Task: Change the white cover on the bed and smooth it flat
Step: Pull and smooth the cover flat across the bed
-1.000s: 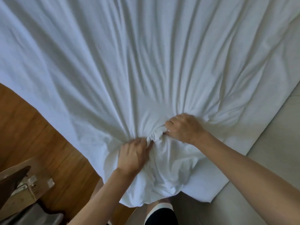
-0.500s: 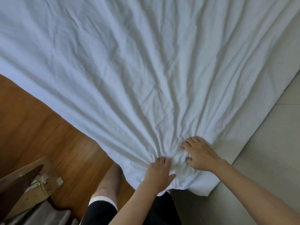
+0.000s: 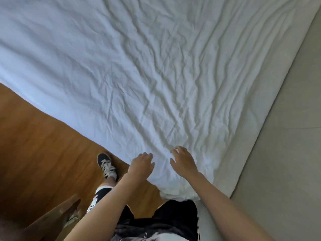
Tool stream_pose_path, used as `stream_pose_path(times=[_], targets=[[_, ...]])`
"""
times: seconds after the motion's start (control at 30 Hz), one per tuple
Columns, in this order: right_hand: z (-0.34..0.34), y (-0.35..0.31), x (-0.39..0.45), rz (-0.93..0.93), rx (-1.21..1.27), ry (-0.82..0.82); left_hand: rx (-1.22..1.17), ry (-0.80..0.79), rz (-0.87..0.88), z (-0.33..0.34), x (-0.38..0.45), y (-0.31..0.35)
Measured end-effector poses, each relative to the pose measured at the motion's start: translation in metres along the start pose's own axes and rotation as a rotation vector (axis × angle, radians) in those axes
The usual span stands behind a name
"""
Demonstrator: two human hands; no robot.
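Observation:
The white cover lies spread over the bed and fills most of the view, creased with wrinkles that fan out from its near corner. My left hand hovers over that corner, fingers loosely bent, holding nothing. My right hand is beside it over the cover, fingers spread and relaxed, also holding nothing. The corner of the cover hangs bunched just below my hands, by my legs.
A wooden floor runs along the left of the bed, where my foot in a dark sneaker stands. A pale tiled floor lies to the right. A wooden piece of furniture sits at bottom left.
Both hands let go of the gathered corner and lifted off. The bunched folds have slackened and the cover lies flatter. The view has pulled back, showing my legs and foot.

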State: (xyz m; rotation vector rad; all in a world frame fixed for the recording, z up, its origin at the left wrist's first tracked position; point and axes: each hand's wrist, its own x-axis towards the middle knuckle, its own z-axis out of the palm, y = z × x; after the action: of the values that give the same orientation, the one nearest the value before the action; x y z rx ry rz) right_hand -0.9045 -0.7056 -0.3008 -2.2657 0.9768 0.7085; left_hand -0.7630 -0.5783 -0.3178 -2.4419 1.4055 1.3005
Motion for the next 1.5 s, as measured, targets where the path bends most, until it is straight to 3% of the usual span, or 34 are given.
stream_pose_path(times=[0.23, 0.43, 0.67, 0.87, 0.97, 1.13, 1.37, 1.5], targets=[[-0.035, -0.166, 0.061, 0.155, 0.109, 0.097, -0.007, 0.063, -0.022, -0.142, -0.028, -0.173], [-0.043, -0.309, 0.109, 0.113, 0.158, 0.069, -0.023, 0.141, -0.141, -0.243, -0.052, -0.315], [-0.068, -0.379, 0.223, 0.169, 0.164, 0.082, -0.082, 0.182, -0.18, -0.341, 0.018, -0.418], [-0.111, -0.429, 0.348, 0.244, 0.129, 0.113, -0.063, 0.106, -0.197, -0.411, 0.095, -0.5], [-0.131, -0.474, 0.395, 0.23, 0.133, 0.205, 0.059, 0.058, -0.156, -0.451, 0.125, -0.545], [-0.128, -0.562, 0.471, 0.079, 0.139, 0.27, 0.098, 0.18, -0.1, -0.521, 0.193, -0.626], [-0.103, -0.683, 0.584, 0.11, 0.179, 0.441, 0.337, 0.205, 0.273, -0.59, 0.304, -0.751], [-0.11, -0.73, 0.659, -0.027, 0.095, 0.612, 0.308, 0.306, 0.288, -0.625, 0.37, -0.803]])
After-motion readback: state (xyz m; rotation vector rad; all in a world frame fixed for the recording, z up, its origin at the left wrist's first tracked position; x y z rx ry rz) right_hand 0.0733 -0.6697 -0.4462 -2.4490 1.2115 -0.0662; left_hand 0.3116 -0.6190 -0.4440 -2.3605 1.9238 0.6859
